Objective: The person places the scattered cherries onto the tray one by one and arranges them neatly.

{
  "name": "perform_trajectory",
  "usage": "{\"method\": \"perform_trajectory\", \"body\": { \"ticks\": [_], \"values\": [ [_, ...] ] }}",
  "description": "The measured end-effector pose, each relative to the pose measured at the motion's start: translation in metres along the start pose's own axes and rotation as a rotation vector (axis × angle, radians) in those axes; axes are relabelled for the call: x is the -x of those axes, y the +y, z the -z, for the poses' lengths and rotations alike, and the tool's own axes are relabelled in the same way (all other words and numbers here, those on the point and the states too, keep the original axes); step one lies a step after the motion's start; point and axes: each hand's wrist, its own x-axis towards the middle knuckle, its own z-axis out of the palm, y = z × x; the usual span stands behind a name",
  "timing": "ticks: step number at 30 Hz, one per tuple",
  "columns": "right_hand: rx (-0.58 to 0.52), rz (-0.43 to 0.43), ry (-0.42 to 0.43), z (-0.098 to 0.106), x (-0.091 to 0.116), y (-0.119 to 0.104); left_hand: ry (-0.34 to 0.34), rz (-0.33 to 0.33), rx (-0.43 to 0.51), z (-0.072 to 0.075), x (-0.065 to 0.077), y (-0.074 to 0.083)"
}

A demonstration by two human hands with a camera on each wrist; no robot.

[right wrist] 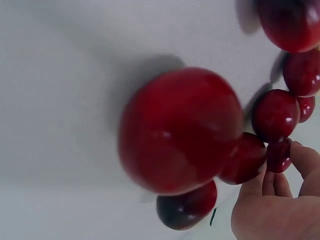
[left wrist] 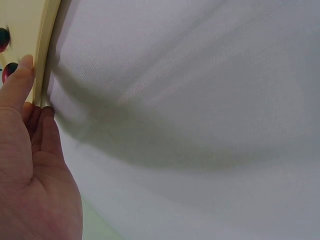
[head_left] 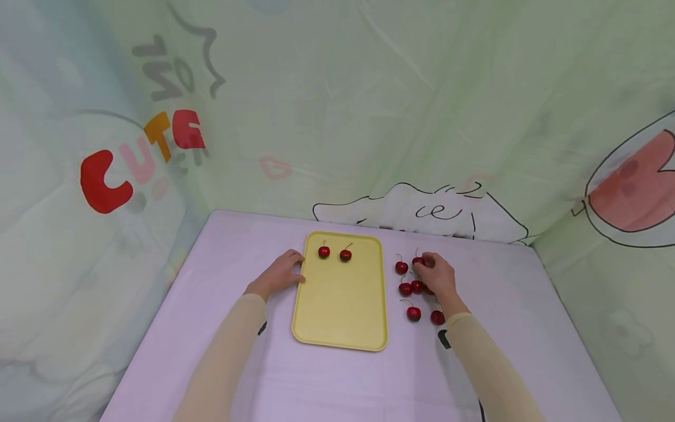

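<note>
A yellow rectangular tray [head_left: 340,305] lies on the table with two dark red cherries, a left one [head_left: 324,252] and a right one [head_left: 345,255], near its far end. My left hand [head_left: 280,273] holds the tray's left rim; in the left wrist view the thumb [left wrist: 24,75] lies over the edge and the fingers bend against its outer side. To the right of the tray, my right hand [head_left: 439,276] pinches a stemmed cherry [right wrist: 278,156] between thumb and fingertips. Several more cherries [head_left: 405,289] lie around and under that hand, one of them [right wrist: 180,131] looming large in the right wrist view.
A pale lilac cloth covers the table [head_left: 506,328]. Light green printed curtains [head_left: 327,117] rise along its back, left and right sides. Two cherries, one left [head_left: 413,314] and one right [head_left: 437,317], sit nearest the right forearm.
</note>
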Motion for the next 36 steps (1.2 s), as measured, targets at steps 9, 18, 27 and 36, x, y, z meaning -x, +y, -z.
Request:
{"method": "perform_trajectory", "body": {
  "ticks": [9,18,27,36],
  "values": [
    [-0.021,0.038,0.027,-0.009,0.001,-0.012,-0.014,0.008,-0.004,0.002,0.001,0.002],
    [-0.074,0.055,0.008,-0.022,0.003,-0.033,-0.014,0.016,-0.007,0.001,0.000,0.002],
    [-0.124,0.109,-0.046,-0.042,0.000,-0.051,-0.016,0.018,0.002,0.000,-0.002,-0.001],
    [-0.091,0.171,-0.061,-0.062,0.003,-0.065,-0.014,0.013,0.005,-0.003,-0.005,-0.007]
  ]
}}
